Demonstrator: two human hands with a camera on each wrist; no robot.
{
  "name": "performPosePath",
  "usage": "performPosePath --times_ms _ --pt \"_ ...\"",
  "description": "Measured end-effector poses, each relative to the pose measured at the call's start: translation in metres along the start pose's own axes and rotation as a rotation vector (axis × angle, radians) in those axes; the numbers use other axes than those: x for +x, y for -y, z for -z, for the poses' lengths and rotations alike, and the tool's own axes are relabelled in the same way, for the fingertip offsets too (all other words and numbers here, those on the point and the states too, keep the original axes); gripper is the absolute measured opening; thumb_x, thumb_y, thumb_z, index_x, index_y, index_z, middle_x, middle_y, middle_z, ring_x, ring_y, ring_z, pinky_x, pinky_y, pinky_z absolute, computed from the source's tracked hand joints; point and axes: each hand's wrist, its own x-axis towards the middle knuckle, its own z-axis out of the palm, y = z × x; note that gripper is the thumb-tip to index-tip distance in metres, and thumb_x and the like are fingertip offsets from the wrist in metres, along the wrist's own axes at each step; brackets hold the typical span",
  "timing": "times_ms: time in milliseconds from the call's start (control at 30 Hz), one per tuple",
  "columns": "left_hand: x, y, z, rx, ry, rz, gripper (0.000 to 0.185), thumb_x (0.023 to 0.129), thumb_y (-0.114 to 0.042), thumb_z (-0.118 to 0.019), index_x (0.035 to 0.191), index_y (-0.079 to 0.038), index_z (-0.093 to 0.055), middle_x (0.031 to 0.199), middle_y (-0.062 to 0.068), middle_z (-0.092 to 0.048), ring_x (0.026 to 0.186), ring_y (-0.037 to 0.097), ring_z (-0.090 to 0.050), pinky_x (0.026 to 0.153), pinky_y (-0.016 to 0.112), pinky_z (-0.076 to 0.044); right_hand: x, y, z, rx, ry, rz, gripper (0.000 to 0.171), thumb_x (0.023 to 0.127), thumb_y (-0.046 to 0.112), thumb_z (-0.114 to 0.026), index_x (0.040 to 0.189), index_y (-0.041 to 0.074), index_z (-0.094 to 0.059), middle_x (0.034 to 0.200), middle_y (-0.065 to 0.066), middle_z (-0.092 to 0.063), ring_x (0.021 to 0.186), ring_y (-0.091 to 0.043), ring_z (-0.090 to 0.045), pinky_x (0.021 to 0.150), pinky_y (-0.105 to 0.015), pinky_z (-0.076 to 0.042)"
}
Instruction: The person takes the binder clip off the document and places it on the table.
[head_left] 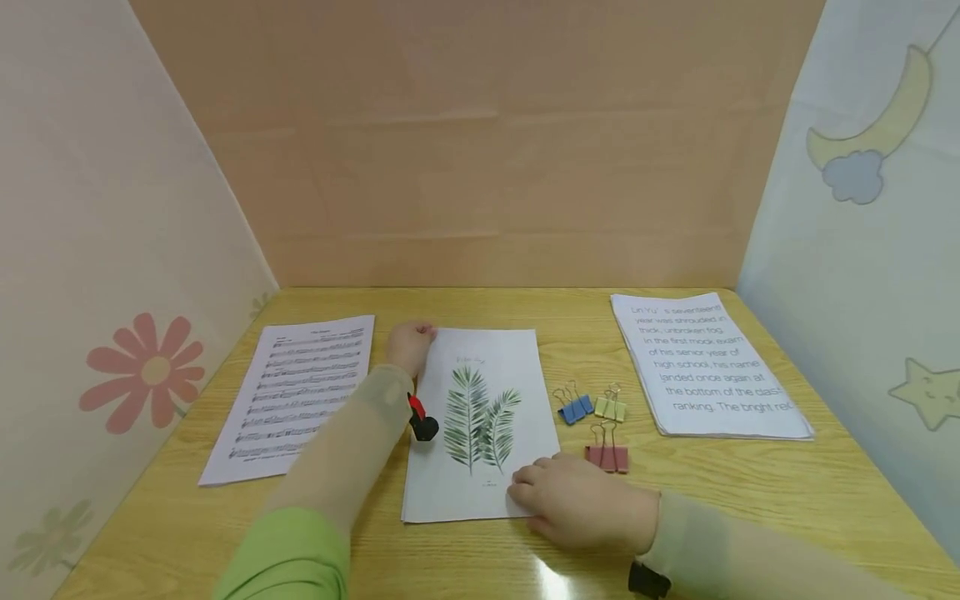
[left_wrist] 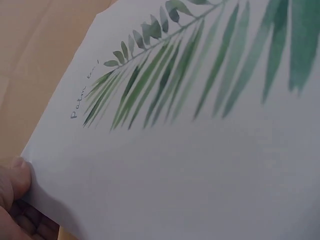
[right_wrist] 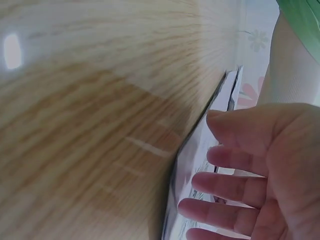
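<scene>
A stack of white paper [head_left: 480,500] with green palm leaves printed on top lies in the middle of the table. My left hand [head_left: 409,346] pinches its far left corner; in the left wrist view the thumb [left_wrist: 20,176] presses on the top face and the curled fingers sit under the edge. At the near right corner, my right hand [head_left: 585,504] rests with its fingers on the paper. Those fingers [right_wrist: 227,187] look loosely extended in the right wrist view, with the thumb along the near edge.
Blue [head_left: 576,409], yellow [head_left: 611,407] and red [head_left: 607,457] binder clips lie right of the palm print. Sheet music [head_left: 300,392] lies at the left, and a stack of text pages [head_left: 705,367] at the right. Fabric-like walls [head_left: 480,167] enclose the wooden table [head_left: 450,558].
</scene>
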Motion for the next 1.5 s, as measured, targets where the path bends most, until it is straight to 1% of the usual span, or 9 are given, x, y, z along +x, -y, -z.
performPosePath --times_ms 300,467,567,700,867,1067,1233,1367,1500 --pt "0.0 0.005 -0.003 0.022 0.035 0.05 0.029 0.097 -0.024 -0.058 0.121 -0.01 -0.066 0.129 0.01 -0.06 0.126 0.03 -0.047 0.104 0.045 -0.037 0.002 0.003 0.0 -0.039 0.023 -0.007 0.034 0.089 0.032 -0.065 0.119 0.015 -0.065 0.119 -0.001 -0.064 0.104 -0.019 -0.06 0.084 -0.035 -0.049" --pt "0.004 0.006 -0.003 0.039 0.072 0.079 0.039 0.098 -0.031 -0.057 0.13 -0.01 -0.059 0.136 0.011 -0.053 0.128 0.031 -0.044 0.105 0.047 -0.035 0.003 0.005 0.0 -0.056 0.039 -0.017 0.036 0.09 0.031 -0.064 0.123 0.016 -0.063 0.12 -0.001 -0.063 0.103 -0.019 -0.061 0.083 -0.035 -0.05" --pt "0.005 0.004 -0.001 0.036 0.092 0.107 0.046 0.099 -0.034 -0.054 0.137 -0.009 -0.052 0.14 0.011 -0.049 0.131 0.032 -0.042 0.107 0.046 -0.034 0.005 0.008 0.001 -0.084 0.05 -0.015 0.033 0.093 0.028 -0.061 0.124 0.018 -0.063 0.118 0.0 -0.063 0.096 -0.018 -0.062 0.076 -0.033 -0.051" --pt "0.001 -0.004 0.002 0.005 0.128 0.146 0.05 0.1 -0.035 -0.049 0.142 -0.009 -0.045 0.145 0.011 -0.044 0.134 0.032 -0.037 0.108 0.047 -0.032 0.008 0.011 0.0 -0.176 0.052 0.007 0.028 0.095 0.026 -0.059 0.122 0.021 -0.065 0.103 0.003 -0.064 0.079 -0.013 -0.058 0.063 -0.027 -0.047" --pt "-0.008 -0.014 0.006 -0.038 0.173 0.141 0.052 0.101 -0.037 -0.046 0.145 -0.01 -0.042 0.148 0.011 -0.04 0.136 0.032 -0.035 0.109 0.048 -0.03 0.014 0.01 -0.003 -0.268 0.025 0.029 0.023 0.093 0.023 -0.061 0.116 0.021 -0.065 0.084 0.005 -0.056 0.064 -0.011 -0.049 0.053 -0.025 -0.039" --pt "-0.017 -0.018 0.009 -0.076 0.216 0.107 0.06 0.1 -0.041 -0.049 0.15 -0.012 -0.032 0.155 0.011 -0.026 0.14 0.032 -0.027 0.109 0.049 -0.03 0.022 0.001 -0.007 -0.264 0.005 0.012 0.024 0.092 0.02 -0.062 0.115 0.021 -0.066 0.084 0.004 -0.057 0.064 -0.012 -0.05 0.054 -0.027 -0.043" --pt "-0.036 -0.022 0.014 -0.002 0.241 0.043 0.062 0.097 -0.047 -0.05 0.149 -0.016 -0.035 0.156 0.011 -0.021 0.141 0.034 -0.023 0.109 0.052 -0.029 0.029 -0.008 -0.008 -0.235 0.003 0.005 0.026 0.091 0.017 -0.064 0.117 0.02 -0.065 0.085 0.004 -0.057 0.065 -0.012 -0.051 0.058 -0.027 -0.047" --pt "-0.059 -0.023 0.019 0.09 0.286 -0.055 0.059 0.096 -0.047 -0.052 0.146 -0.017 -0.041 0.156 0.011 -0.023 0.142 0.035 -0.021 0.109 0.057 -0.024 0.036 -0.014 -0.006 -0.25 0.024 -0.015 0.027 0.092 0.016 -0.063 0.119 0.02 -0.066 0.09 0.002 -0.061 0.068 -0.013 -0.056 0.06 -0.028 -0.049" --pt "-0.084 -0.017 0.022 0.193 0.325 -0.196 0.053 0.097 -0.039 -0.055 0.142 -0.012 -0.048 0.156 0.014 -0.024 0.142 0.038 -0.018 0.11 0.06 -0.019 0.043 -0.019 -0.002 -0.216 0.085 -0.064 0.033 0.094 0.014 -0.06 0.126 0.019 -0.063 0.108 -0.003 -0.065 0.082 -0.018 -0.064 0.071 -0.031 -0.053"
